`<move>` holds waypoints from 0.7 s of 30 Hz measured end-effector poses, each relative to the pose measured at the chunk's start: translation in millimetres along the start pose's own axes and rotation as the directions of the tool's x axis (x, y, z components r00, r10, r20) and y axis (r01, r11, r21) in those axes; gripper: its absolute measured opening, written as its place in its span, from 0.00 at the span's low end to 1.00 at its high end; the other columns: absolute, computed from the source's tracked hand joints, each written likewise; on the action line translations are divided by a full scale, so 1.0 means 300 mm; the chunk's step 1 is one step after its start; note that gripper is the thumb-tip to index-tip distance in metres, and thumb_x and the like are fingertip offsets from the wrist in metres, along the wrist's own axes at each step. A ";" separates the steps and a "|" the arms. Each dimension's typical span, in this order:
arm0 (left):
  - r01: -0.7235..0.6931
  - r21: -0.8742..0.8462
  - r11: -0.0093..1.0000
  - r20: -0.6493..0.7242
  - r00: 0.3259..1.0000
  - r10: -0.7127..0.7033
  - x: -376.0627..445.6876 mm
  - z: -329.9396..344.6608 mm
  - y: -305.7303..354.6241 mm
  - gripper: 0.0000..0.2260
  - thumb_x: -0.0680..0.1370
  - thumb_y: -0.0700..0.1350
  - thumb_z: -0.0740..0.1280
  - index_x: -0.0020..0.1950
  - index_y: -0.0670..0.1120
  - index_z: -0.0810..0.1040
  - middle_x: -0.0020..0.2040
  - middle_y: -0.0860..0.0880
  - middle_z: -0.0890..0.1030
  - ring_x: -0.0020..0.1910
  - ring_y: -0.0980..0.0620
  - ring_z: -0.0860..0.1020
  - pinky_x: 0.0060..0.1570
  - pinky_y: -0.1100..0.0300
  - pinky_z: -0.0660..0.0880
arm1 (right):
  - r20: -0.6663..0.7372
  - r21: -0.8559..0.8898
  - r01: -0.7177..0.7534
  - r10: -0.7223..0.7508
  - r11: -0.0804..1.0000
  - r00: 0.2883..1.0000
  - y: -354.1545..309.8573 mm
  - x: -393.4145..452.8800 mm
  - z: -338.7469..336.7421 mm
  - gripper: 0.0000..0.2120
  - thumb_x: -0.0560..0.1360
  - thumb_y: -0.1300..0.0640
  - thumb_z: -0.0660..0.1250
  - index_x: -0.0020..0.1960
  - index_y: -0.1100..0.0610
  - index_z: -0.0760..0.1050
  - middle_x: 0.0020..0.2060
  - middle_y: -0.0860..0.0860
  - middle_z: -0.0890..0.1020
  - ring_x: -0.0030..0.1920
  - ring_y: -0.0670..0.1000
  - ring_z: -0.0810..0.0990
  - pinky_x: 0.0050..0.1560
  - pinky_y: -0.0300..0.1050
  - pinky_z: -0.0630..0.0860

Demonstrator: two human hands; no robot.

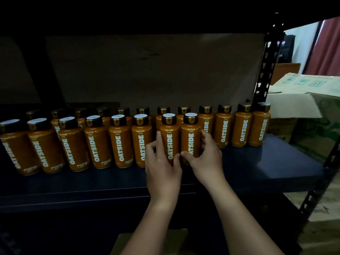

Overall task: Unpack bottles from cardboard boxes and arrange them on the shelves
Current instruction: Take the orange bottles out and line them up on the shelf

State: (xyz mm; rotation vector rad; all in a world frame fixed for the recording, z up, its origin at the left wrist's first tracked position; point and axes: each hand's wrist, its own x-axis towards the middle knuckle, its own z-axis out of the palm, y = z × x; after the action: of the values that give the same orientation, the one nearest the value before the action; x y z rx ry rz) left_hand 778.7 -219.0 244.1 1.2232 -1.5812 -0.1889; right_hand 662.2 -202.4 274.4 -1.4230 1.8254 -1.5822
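Two rows of orange Oatside bottles with black caps stand upright on a dark shelf (266, 172). My left hand (161, 162) wraps the lower part of one front-row bottle (169, 133). My right hand (206, 155) grips the bottle next to it (190, 133), the last at the right end of the front row. Both bottles stand on the shelf, touching each other. The back row (241, 124) runs further right, up to the shelf post.
A black perforated upright post (265, 70) marks the shelf's right end. Cardboard boxes (303, 85) are stacked beyond it on the right. Part of a cardboard box (152, 242) shows below between my forearms. Bare shelf surface lies in front of the back row at right.
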 end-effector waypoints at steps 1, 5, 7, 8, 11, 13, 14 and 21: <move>0.011 0.000 1.000 -0.004 1.000 -0.011 0.001 0.001 0.001 0.39 0.78 0.48 0.74 0.83 0.53 0.55 0.68 0.53 0.66 0.69 0.54 0.71 0.62 0.64 0.65 | 0.004 -0.004 -0.001 0.001 1.000 1.000 -0.003 -0.001 0.001 0.42 0.72 0.56 0.78 0.79 0.44 0.58 0.75 0.46 0.67 0.75 0.51 0.67 0.72 0.55 0.69; 0.040 -0.001 0.999 -0.022 0.999 -0.040 0.000 0.003 0.002 0.38 0.77 0.49 0.74 0.82 0.52 0.57 0.67 0.53 0.67 0.69 0.53 0.71 0.63 0.63 0.66 | 0.023 -0.020 0.002 -0.001 1.000 1.000 -0.008 -0.002 0.000 0.42 0.73 0.55 0.77 0.79 0.44 0.57 0.76 0.46 0.66 0.75 0.51 0.65 0.72 0.54 0.68; 0.048 -0.005 0.999 -0.036 0.998 -0.048 -0.002 0.003 0.004 0.38 0.77 0.48 0.75 0.82 0.52 0.57 0.67 0.53 0.67 0.68 0.53 0.71 0.62 0.62 0.67 | 0.030 -0.032 0.004 -0.003 0.999 1.000 -0.011 -0.005 -0.001 0.41 0.74 0.55 0.77 0.79 0.44 0.57 0.76 0.46 0.66 0.75 0.50 0.65 0.72 0.53 0.68; 0.048 -0.007 0.999 -0.042 0.998 -0.048 -0.001 0.002 0.005 0.38 0.77 0.48 0.75 0.82 0.52 0.58 0.67 0.52 0.67 0.68 0.53 0.71 0.62 0.61 0.67 | 0.033 -0.039 0.008 -0.006 0.999 0.999 -0.013 -0.007 0.000 0.41 0.74 0.55 0.76 0.79 0.44 0.57 0.76 0.46 0.66 0.76 0.50 0.65 0.72 0.52 0.67; 0.050 -0.014 0.999 -0.045 0.998 -0.050 -0.002 0.000 0.005 0.38 0.77 0.47 0.74 0.82 0.51 0.57 0.68 0.52 0.67 0.68 0.53 0.71 0.63 0.61 0.68 | 0.038 -0.053 0.024 -0.022 0.998 0.999 -0.015 -0.010 0.004 0.41 0.74 0.54 0.76 0.79 0.45 0.57 0.76 0.45 0.66 0.76 0.50 0.65 0.72 0.52 0.67; 0.052 -0.017 0.998 -0.046 0.998 -0.053 -0.003 0.001 0.006 0.38 0.78 0.47 0.74 0.82 0.51 0.57 0.68 0.52 0.67 0.68 0.53 0.71 0.63 0.60 0.68 | 0.040 -0.061 0.030 -0.028 0.998 0.999 -0.016 -0.011 0.006 0.41 0.74 0.54 0.76 0.80 0.45 0.56 0.76 0.45 0.65 0.76 0.49 0.65 0.72 0.52 0.67; 0.050 -0.020 0.999 -0.048 0.998 -0.051 -0.003 0.001 0.007 0.38 0.78 0.47 0.74 0.82 0.51 0.57 0.68 0.52 0.67 0.69 0.53 0.71 0.64 0.60 0.68 | 0.039 -0.065 0.034 -0.031 0.997 0.999 -0.016 -0.012 0.007 0.42 0.74 0.54 0.76 0.80 0.45 0.56 0.76 0.45 0.65 0.76 0.49 0.64 0.72 0.51 0.67; 0.056 -0.030 0.998 -0.053 0.997 -0.057 0.001 -0.004 0.003 0.37 0.77 0.46 0.74 0.82 0.50 0.59 0.68 0.51 0.68 0.69 0.53 0.71 0.65 0.61 0.66 | 0.054 -0.102 0.062 -0.057 0.993 0.997 -0.023 -0.018 0.006 0.42 0.75 0.53 0.75 0.81 0.46 0.54 0.77 0.45 0.64 0.77 0.48 0.62 0.73 0.49 0.64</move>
State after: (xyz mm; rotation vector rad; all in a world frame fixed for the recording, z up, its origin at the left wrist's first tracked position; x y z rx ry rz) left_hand 779.2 -218.2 245.3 1.2419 -1.4933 -0.2125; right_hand 669.2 -198.2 278.1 -1.5623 1.8766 -1.4837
